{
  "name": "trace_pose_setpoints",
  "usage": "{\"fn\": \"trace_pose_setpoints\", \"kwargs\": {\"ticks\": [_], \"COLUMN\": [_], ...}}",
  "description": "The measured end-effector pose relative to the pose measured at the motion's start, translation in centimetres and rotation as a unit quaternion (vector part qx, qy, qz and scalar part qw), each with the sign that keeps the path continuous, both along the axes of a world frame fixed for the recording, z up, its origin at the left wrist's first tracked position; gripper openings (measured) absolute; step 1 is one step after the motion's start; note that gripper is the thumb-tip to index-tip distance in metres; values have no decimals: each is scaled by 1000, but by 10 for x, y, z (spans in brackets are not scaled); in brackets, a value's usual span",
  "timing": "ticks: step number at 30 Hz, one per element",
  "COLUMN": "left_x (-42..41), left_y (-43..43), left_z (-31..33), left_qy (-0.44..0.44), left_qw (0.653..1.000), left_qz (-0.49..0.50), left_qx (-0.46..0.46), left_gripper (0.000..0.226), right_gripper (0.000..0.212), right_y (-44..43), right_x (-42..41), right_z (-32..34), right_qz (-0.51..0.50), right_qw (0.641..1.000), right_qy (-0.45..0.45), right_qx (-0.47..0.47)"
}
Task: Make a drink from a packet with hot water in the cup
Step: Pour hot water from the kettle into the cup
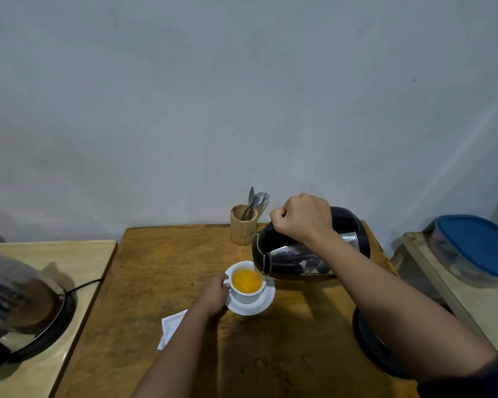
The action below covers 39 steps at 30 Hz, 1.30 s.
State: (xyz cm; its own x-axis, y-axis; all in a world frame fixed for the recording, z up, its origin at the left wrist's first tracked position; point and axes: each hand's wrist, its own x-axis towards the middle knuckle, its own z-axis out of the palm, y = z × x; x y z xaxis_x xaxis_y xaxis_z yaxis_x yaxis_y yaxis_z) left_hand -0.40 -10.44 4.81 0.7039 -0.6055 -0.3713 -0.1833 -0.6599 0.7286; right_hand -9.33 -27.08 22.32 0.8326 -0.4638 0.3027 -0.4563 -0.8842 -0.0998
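Two hands busy: right hand [304, 215] fisted on kettle [308, 248] handle, tipped over cup [247, 282]; left hand [213, 293] fingers pinched cup handle at 9 o'clock.

Dim, cool, flat light; the grey wall [242, 96] looks murky and soft. Faint shadows fall toward the viewer on the counter [161, 259]. Glare streaks the steel kettle [293, 254]. Wide-angle bending blurs the appliance [20, 300] at left.

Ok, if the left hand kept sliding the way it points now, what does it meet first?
The left hand points up-right along the table and is already at the cup handle on the saucer. Going on, it would probably push the cup toward the tilted kettle.
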Motion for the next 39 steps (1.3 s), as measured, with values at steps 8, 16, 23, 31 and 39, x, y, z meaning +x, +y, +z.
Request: {"fn": "trace_pose_setpoints", "kwargs": {"ticks": [8,16,23,31,39], "left_x": [0,-6,-16,-20,-29], "left_y": [3,1,-5,-9,-14], "left_z": [2,-2,-14,-21,-20], "left_qy": [18,16,8,-4,-32], "left_qw": [1000,999,996,993,988], "left_qz": [-9,10,63,104,135], "left_qx": [-11,-32,-60,-56,-63], "left_gripper": [31,30,32,35,32], "right_gripper": [43,41,49,37,41], "right_y": [-10,-40,-59,-41,-27], "right_x": [-8,-69,-145,-206,-245], "right_z": [-8,-19,-36,-49,-63], "right_qz": [-73,-292,-472,-569,-604], "right_qw": [995,901,760,613,509], "right_qy": [-44,-206,-336,-465,-547], "right_qx": [52,246,294,289,278]}}
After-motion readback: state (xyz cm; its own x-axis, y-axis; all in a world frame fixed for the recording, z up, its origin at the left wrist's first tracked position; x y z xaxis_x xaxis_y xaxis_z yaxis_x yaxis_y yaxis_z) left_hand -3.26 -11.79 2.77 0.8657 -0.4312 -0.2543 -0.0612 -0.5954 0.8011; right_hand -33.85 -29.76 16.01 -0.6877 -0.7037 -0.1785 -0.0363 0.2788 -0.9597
